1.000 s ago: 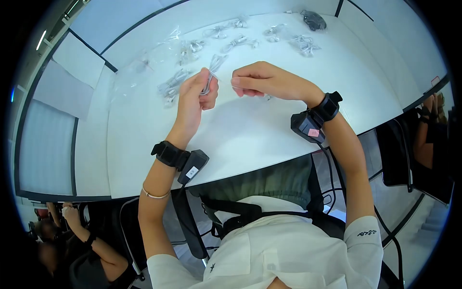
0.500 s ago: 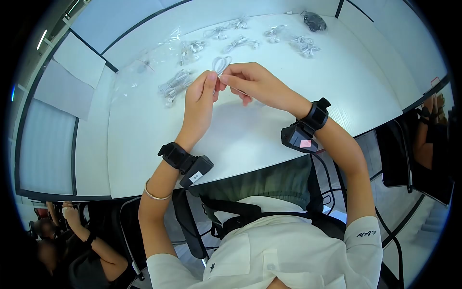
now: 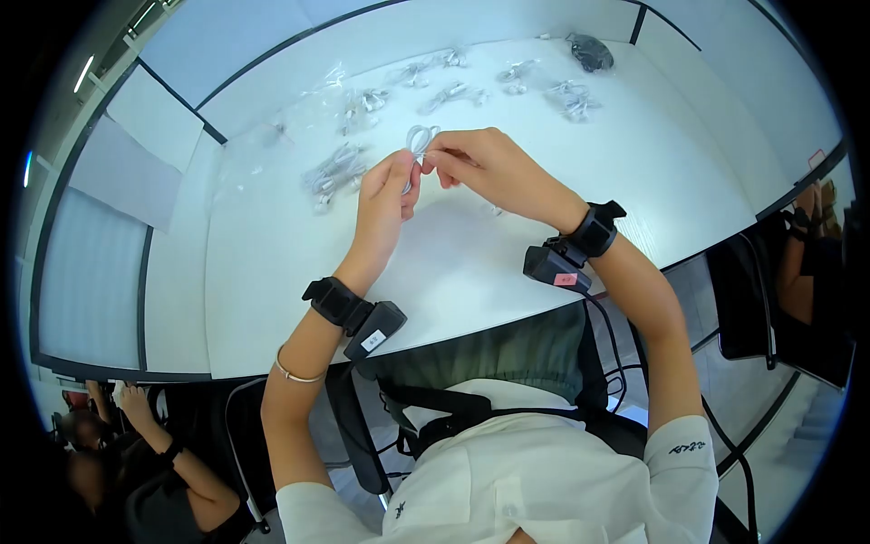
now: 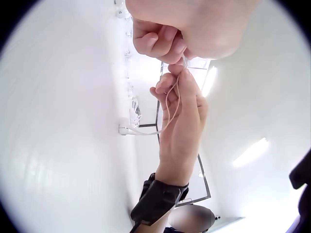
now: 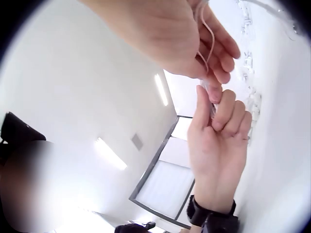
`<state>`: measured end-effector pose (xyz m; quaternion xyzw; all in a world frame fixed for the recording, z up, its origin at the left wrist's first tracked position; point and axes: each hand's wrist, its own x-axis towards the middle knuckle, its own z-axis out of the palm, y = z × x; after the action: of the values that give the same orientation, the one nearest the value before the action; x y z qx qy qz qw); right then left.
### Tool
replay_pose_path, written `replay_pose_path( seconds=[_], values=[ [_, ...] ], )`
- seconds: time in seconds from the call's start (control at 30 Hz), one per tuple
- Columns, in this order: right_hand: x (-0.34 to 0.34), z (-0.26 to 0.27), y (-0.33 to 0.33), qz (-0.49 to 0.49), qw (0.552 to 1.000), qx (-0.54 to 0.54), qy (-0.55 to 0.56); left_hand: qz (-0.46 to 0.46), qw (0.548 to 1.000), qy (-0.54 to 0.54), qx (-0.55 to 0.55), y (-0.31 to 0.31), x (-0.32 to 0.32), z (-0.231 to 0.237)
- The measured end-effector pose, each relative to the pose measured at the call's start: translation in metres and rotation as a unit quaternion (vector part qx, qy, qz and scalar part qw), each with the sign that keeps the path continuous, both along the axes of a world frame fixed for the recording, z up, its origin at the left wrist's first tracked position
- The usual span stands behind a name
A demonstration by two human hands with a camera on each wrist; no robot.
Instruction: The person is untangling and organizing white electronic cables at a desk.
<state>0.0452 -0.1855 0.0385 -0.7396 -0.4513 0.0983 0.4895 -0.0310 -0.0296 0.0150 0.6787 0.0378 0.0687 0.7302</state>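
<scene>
Over the white table (image 3: pixel 562 236), my left hand (image 3: pixel 385 195) grips a coiled white cable (image 3: pixel 422 138), whose loops stick up past the fingertips. My right hand (image 3: pixel 498 172) meets it from the right, thumb and fingers pinching a strand against the coil's middle. Seen from the left wrist, thin white strands (image 4: pixel 167 109) run across the right palm and down to a small white plug (image 4: pixel 123 129) by the tabletop. The right wrist view has the left hand (image 5: pixel 218 141) curled round the bundle, its fingers hiding most of it.
Several bundles of white cable lie beyond the hands, one bundle (image 3: pixel 335 172) close to the left hand and another (image 3: pixel 573 98) at the back right. Clear plastic bags (image 3: pixel 263 138) are at the left, a dark bagged item (image 3: pixel 591 53) in the far corner. Partition walls (image 3: pixel 272 82) enclose the table.
The right hand, apart from the left a second ago with a strand stretched between them, has come in to the coil. The loops now stand upright above the fingertips.
</scene>
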Motion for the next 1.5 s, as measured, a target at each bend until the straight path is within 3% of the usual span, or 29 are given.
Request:
replay_pose_path(
  seconds=[0.1,0.2,0.4,0.7,1.0,1.2,1.3,1.5],
  values=[
    [0.006,-0.005,-0.001,0.048,0.985,-0.004,0.168,0.015,0.998,-0.024,0.050,-0.001,0.002,-0.003],
    [0.010,-0.017,0.005,0.029,0.998,0.060,0.014,0.003,0.998,-0.023,0.052,0.002,0.003,-0.006],
    [-0.005,-0.001,0.003,-0.079,0.990,-0.039,-0.112,0.018,0.998,-0.024,0.053,0.001,0.002,-0.004],
    [-0.001,-0.007,0.004,-0.105,0.973,-0.010,-0.207,-0.011,0.999,0.000,0.043,0.006,0.004,-0.007],
    [-0.004,-0.002,0.004,-0.136,0.975,0.007,-0.176,-0.049,0.997,-0.005,0.066,0.002,0.005,-0.008],
    [-0.007,0.001,0.006,-0.063,0.995,0.005,-0.075,-0.008,1.000,-0.013,-0.026,0.001,0.003,-0.002],
    [-0.005,-0.001,0.004,-0.061,0.996,-0.032,-0.054,-0.027,0.998,-0.013,-0.053,0.002,0.001,-0.002],
    [-0.002,-0.004,0.004,-0.037,0.998,0.001,-0.043,-0.097,0.989,-0.025,-0.111,0.009,0.002,0.000]
  ],
)
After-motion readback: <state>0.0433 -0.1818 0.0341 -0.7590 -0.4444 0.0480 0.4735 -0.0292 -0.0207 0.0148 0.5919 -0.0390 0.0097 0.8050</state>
